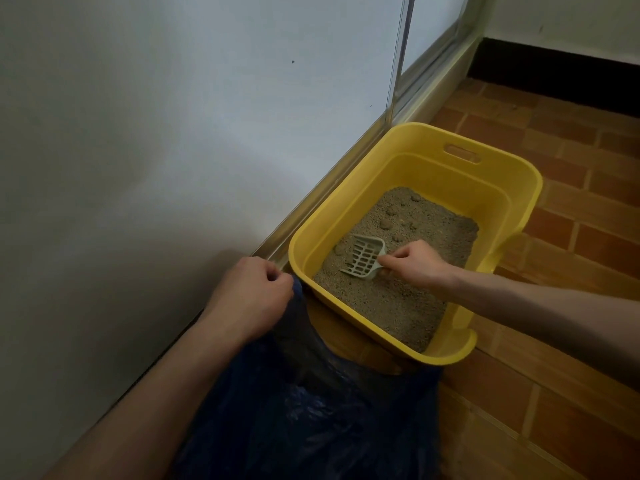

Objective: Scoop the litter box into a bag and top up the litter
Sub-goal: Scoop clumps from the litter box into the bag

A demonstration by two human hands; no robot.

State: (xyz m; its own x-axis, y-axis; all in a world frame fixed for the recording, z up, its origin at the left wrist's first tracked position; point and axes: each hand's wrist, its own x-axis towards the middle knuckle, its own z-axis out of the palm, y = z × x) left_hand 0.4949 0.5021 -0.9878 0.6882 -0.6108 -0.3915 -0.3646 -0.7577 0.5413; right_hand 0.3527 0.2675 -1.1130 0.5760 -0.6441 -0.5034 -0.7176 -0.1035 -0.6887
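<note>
Several clumps [391,216] lie just beyond the slotted scoop [363,259] my right hand [415,263] grips, while my left hand [256,289] pinches the blue bag [311,403] nearby.

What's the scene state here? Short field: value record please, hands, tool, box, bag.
left hand: grips the top edge of the bag, holding it up beside the box
right hand: holds the scoop by its handle
scoop: pale, slotted, inside the box on the litter
litter box: yellow, on the tiled floor by the wall
litter: grey-brown, several clumps toward the far end
bag: dark blue plastic, on the near side of the box
</note>
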